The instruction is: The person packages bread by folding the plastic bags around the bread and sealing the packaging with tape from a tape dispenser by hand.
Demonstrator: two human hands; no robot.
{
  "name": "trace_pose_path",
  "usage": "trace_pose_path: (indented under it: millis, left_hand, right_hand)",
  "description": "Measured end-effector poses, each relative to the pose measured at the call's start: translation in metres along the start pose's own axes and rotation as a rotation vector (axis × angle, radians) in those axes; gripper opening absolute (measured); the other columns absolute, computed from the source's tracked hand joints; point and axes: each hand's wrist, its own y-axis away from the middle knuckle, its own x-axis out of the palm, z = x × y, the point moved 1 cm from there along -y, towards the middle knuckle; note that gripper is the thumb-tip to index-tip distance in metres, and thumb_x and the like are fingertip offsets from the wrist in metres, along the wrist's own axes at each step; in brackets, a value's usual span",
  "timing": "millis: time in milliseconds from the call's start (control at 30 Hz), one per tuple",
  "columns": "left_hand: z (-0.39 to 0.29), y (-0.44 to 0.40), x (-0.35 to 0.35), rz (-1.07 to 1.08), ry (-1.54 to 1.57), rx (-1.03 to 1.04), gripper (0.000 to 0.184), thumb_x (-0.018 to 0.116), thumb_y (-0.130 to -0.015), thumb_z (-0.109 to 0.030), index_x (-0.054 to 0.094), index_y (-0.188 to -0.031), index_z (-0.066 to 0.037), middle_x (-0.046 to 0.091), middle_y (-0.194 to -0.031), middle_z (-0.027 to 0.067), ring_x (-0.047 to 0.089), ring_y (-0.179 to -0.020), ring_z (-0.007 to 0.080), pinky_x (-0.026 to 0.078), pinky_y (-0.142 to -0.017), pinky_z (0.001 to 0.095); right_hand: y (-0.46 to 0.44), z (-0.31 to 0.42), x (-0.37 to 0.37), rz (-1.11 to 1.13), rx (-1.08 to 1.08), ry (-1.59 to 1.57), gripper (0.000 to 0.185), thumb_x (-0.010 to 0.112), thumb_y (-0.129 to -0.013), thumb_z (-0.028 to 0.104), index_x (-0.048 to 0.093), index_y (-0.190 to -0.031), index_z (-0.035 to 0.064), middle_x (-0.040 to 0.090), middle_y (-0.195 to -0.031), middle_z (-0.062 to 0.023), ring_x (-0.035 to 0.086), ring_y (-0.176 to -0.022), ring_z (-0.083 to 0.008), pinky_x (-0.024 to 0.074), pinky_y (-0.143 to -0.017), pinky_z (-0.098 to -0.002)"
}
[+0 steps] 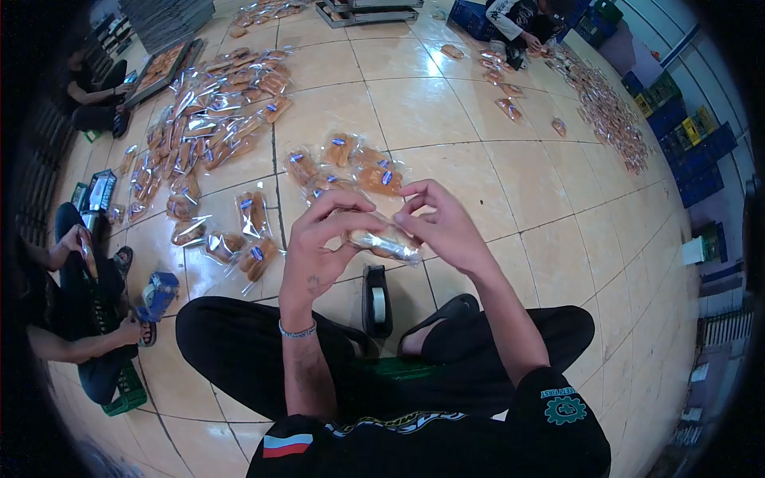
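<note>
A clear plastic packet of bread (384,243) is held up in front of me, above the floor. My left hand (323,231) has its fingers wrapped round the packet's left end. My right hand (437,219) pinches at the packet's upper right side, thumb and forefinger close together; whatever lies between those fingertips is too small to make out. Beneath the packet, a black tape dispenser (377,303) stands on the floor between my feet. Just beyond my hands lie several bagged breads (380,177) with blue labels.
Many bagged breads (191,127) are heaped at the left. Co-workers sit at the left (96,279), upper left (92,92) and upper right (526,24). Small packets (606,111) and blue crates (701,163) line the right. Stacked trays (167,28) stand upper left.
</note>
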Motion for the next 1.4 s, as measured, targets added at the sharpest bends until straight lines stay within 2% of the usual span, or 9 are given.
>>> trace_pose_path:
  millis: [233, 333, 533, 767, 1033, 1200, 1300, 1367, 1400]
  left_hand:
    - [0.002, 0.004, 0.007, 0.136, 0.031, -0.347, 0.080, 0.084, -0.064, 0.000, 0.058, -0.139, -0.010, 0.065, -0.120, 0.0089, 0.063, -0.111, 0.0217, 0.051, -0.095, 0.0324]
    - [0.028, 0.016, 0.003, 0.059, -0.178, -0.273, 0.096, 0.088, -0.067, -0.015, 0.042, -0.151, -0.013, 0.062, -0.127, 0.0168, 0.063, -0.109, 0.0291, 0.051, -0.095, 0.0365]
    - [0.008, 0.014, -0.041, -0.474, -0.046, -0.572, 0.057, 0.077, -0.086, -0.014, 0.055, -0.138, -0.005, 0.067, -0.119, 0.0105, 0.064, -0.102, 0.0167, 0.052, -0.087, 0.0311]
    - [0.031, 0.016, -0.042, -0.651, 0.130, -0.567, 0.034, 0.068, -0.095, -0.014, 0.061, -0.126, -0.003, 0.069, -0.109, 0.0057, 0.063, -0.094, 0.0103, 0.049, -0.080, 0.0242]
    - [0.028, 0.008, -0.042, -0.664, 0.183, -0.582, 0.029, 0.064, -0.097, -0.014, 0.063, -0.123, -0.001, 0.069, -0.108, 0.0070, 0.064, -0.095, 0.0115, 0.051, -0.080, 0.0256]
    - [0.047, 0.016, -0.040, -0.655, 0.190, -0.632, 0.037, 0.070, -0.093, -0.018, 0.062, -0.124, -0.001, 0.068, -0.112, 0.0099, 0.064, -0.102, 0.0182, 0.050, -0.088, 0.0312]
    - [0.071, 0.023, -0.024, -0.479, -0.457, -0.492, 0.053, 0.080, -0.083, -0.020, 0.059, -0.129, -0.002, 0.065, -0.118, 0.0163, 0.061, -0.112, 0.0292, 0.048, -0.096, 0.0409]
    - [0.090, 0.026, -0.004, -0.402, -0.687, -0.376, 0.071, 0.086, -0.074, -0.021, 0.055, -0.134, -0.002, 0.061, -0.123, 0.0221, 0.054, -0.122, 0.0374, 0.044, -0.102, 0.0475]
    - [0.091, 0.023, 0.005, -0.410, -0.334, -0.449, 0.071, 0.088, -0.070, -0.014, 0.055, -0.132, 0.000, 0.064, -0.120, 0.0177, 0.060, -0.117, 0.0296, 0.049, -0.100, 0.0416]
  right_hand:
    - [0.004, -0.016, -0.014, 0.302, -0.382, 0.221, 0.034, 0.079, -0.084, 0.022, 0.068, -0.111, 0.0050, 0.067, -0.090, -0.0029, 0.061, -0.074, -0.0078, 0.0463, -0.065, -0.0233]
    - [-0.024, -0.087, -0.039, 0.552, 0.183, 0.219, 0.030, 0.079, -0.084, 0.031, 0.069, -0.087, 0.0034, 0.055, -0.068, 0.0034, 0.056, -0.072, -0.0081, 0.0434, -0.065, -0.0264]
    - [-0.037, -0.319, -0.138, -0.900, 0.332, -0.920, 0.018, 0.061, -0.097, 0.028, 0.060, -0.091, 0.0106, 0.057, -0.074, -0.0011, 0.062, -0.072, -0.0149, 0.0538, -0.076, -0.0275]
    - [-0.071, -0.291, 0.012, -0.124, 0.537, -0.149, 0.042, 0.069, -0.092, 0.036, 0.063, -0.118, 0.0033, 0.068, -0.098, -0.0071, 0.066, -0.080, -0.0154, 0.0538, -0.065, -0.0296]
    - [-0.198, -0.290, 0.166, -0.452, 0.439, -0.365, 0.034, 0.074, -0.089, 0.032, 0.072, -0.101, 0.0008, 0.066, -0.087, -0.0053, 0.063, -0.077, -0.0173, 0.0509, -0.070, -0.0342]
    - [-0.182, -0.139, 0.104, -0.075, -0.350, 0.432, 0.013, 0.076, -0.080, 0.015, 0.068, -0.085, 0.0065, 0.067, -0.088, -0.0077, 0.062, -0.083, -0.0248, 0.0480, -0.076, -0.0365]
    - [-0.141, -0.030, 0.052, 0.313, -0.826, 0.844, 0.012, 0.076, -0.078, 0.016, 0.069, -0.086, 0.0110, 0.066, -0.092, -0.0046, 0.058, -0.101, -0.0278, 0.0443, -0.087, -0.0413]
    - [-0.116, 0.014, 0.028, 0.364, -0.888, 0.773, 0.014, 0.078, -0.076, 0.015, 0.069, -0.086, 0.0099, 0.065, -0.103, -0.0051, 0.056, -0.108, -0.0281, 0.0434, -0.093, -0.0424]
    - [-0.105, 0.030, 0.018, 0.419, -0.961, 0.682, 0.017, 0.079, -0.074, 0.013, 0.069, -0.087, 0.0087, 0.064, -0.114, -0.0057, 0.054, -0.116, -0.0283, 0.0424, -0.099, -0.0435]
